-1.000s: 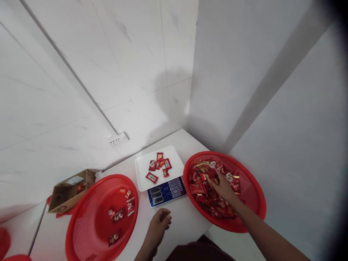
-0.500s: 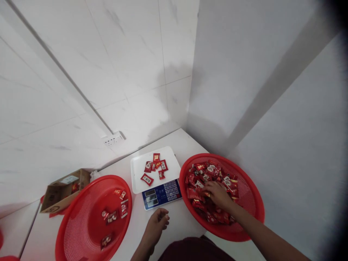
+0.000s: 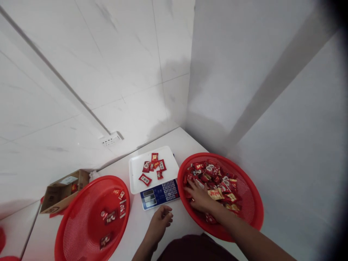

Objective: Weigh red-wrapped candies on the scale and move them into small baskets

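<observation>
My right hand (image 3: pixel 201 198) reaches into the right red basket (image 3: pixel 257 203), its fingers spread over a heap of small wrapped candies (image 3: pixel 230 185), mostly in red wrappers; some fingertips are sunk among them. Near the front of a digital scale (image 3: pixel 157 195), my left hand (image 3: pixel 160 222) hovers with fingers loosely curled and apart, and nothing shows in it. On the scale's white tray (image 3: pixel 137 166) lie several red candy packets (image 3: pixel 145 179). A beige-and-red packet (image 3: pixel 215 194) rests beside my right wrist.
At the left stands another red basket (image 3: pixel 61 232) holding several candies (image 3: pixel 111 217). Behind it is an open cardboard box (image 3: pixel 51 197). A white wall with a socket strip (image 3: pixel 111 139) backs the white table (image 3: pixel 187 145); a grey wall (image 3: pixel 272 108) rises at the right.
My right hand has shifted left within the basket and its fingers have spread. Candies there have moved, bringing the beige-and-red packet into view. My left hand has barely moved.
</observation>
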Available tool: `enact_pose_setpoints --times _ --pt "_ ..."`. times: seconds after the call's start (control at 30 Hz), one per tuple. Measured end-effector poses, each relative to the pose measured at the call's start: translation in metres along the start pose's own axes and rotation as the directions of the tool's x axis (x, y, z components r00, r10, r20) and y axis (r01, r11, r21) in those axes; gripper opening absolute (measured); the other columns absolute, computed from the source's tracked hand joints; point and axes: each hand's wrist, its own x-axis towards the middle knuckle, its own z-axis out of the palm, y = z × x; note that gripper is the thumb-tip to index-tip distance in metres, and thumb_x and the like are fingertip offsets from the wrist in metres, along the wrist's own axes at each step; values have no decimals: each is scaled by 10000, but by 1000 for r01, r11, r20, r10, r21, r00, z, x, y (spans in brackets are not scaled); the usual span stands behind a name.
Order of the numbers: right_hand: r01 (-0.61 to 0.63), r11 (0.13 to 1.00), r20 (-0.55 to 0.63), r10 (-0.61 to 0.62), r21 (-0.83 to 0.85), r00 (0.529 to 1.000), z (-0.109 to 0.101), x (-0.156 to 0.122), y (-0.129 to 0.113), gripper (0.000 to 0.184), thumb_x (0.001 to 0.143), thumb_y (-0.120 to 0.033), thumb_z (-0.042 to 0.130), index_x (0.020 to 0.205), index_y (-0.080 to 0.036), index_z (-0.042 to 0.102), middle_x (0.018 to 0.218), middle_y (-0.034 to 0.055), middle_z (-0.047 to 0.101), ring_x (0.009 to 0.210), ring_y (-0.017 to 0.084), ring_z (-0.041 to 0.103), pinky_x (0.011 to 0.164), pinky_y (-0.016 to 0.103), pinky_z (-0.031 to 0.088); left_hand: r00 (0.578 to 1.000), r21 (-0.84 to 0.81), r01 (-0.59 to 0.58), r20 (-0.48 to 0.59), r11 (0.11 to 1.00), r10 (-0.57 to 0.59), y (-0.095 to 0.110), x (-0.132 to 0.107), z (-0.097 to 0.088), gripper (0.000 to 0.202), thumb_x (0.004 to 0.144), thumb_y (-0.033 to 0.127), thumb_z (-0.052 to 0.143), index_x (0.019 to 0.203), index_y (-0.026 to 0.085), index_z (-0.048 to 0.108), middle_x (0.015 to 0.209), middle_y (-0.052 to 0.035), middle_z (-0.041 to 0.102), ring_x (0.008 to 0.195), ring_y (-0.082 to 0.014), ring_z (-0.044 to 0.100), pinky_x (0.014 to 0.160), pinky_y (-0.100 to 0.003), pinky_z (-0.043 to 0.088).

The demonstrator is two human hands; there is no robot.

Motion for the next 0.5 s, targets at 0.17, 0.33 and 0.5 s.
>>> enact_pose_setpoints --times 0.17,0.33,0.5 --pt "42 993 -89 -52 -113 995 31 7 3 681 612 -85 483 1273 -242 428 1489 60 112 1317 357 124 957 627 157 1000 -19 19 -18 1000 -19 -7 -6 -1 314 635 392 609 851 174 544 753 -2 560 694 -129 534 653 -270 390" --pt "50 996 -202 -63 -68 977 14 -2 53 597 627 -9 396 1158 -232 551 1372 36 401 1206 238 366 940 381 339 998 -19 42 -54 999 -43 -15 -13 -10 311 634 394 616 849 180 548 765 -1 563 706 -132 537 663 -272 396" --pt "-175 981 -360 134 -83 923 -10 -22 108 493 689 -96 427 1154 -186 563 1307 94 469 1156 264 433 964 403 326 995 -7 43 -87 999 -44 -13 -20 -19 300 664 383 580 880 178 543 792 -12 574 743 -140 542 698 -286 409"
